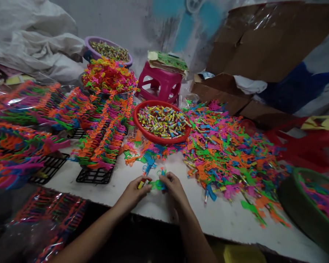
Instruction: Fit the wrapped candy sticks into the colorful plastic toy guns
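From the head camera, our left hand (134, 190) pinches a small yellow tube (141, 183), while our right hand (173, 186) grips a green plastic toy (155, 185) lying between both sets of fingertips. We judge both light, stiff and slippery; the toy's flat body offers the best hold.

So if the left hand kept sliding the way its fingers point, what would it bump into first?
The left hand points right, toward the green plastic piece between both hands; it would likely meet that first, then the right hand.
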A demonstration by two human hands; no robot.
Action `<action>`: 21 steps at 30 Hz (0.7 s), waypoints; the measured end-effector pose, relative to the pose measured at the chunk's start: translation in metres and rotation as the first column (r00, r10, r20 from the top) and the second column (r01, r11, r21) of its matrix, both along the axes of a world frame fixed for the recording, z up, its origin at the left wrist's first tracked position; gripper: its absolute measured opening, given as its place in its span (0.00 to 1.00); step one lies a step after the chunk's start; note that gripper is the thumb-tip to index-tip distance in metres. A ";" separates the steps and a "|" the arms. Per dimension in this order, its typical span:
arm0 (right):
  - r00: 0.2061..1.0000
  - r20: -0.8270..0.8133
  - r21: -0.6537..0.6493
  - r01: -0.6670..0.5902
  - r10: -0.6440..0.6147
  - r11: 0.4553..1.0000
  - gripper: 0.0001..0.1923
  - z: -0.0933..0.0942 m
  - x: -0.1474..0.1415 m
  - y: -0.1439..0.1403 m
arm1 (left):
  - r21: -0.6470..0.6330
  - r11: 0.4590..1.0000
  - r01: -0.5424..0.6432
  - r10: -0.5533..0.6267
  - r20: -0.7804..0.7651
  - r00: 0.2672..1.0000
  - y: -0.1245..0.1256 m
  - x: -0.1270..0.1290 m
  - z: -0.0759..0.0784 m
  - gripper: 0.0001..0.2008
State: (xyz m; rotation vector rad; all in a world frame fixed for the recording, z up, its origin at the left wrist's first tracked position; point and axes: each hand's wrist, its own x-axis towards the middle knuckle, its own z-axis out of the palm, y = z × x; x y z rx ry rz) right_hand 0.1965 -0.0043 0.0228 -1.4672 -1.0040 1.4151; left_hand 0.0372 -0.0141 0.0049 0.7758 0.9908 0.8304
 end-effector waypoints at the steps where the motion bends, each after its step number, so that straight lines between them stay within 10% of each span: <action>1: 0.994 -0.106 -0.013 -0.029 0.027 1.000 0.17 0.007 0.000 -0.003 | -0.027 1.000 0.017 -0.016 0.038 0.999 0.000 0.001 0.005 0.18; 9: 0.926 -0.314 0.195 -0.152 0.208 0.969 0.33 0.024 -0.013 -0.018 | -0.228 0.937 0.265 -0.183 0.323 0.928 0.000 -0.003 0.037 0.15; 16: 0.920 -0.276 0.161 0.331 -0.279 0.930 0.15 0.021 -0.021 -0.009 | -0.076 0.997 0.031 -0.025 0.075 0.997 -0.005 0.004 0.035 0.21; 21: 0.949 -0.130 0.240 0.310 -0.286 0.920 0.12 0.023 -0.028 -0.017 | 0.051 0.998 -0.047 0.048 -0.005 0.999 -0.007 0.005 0.039 0.21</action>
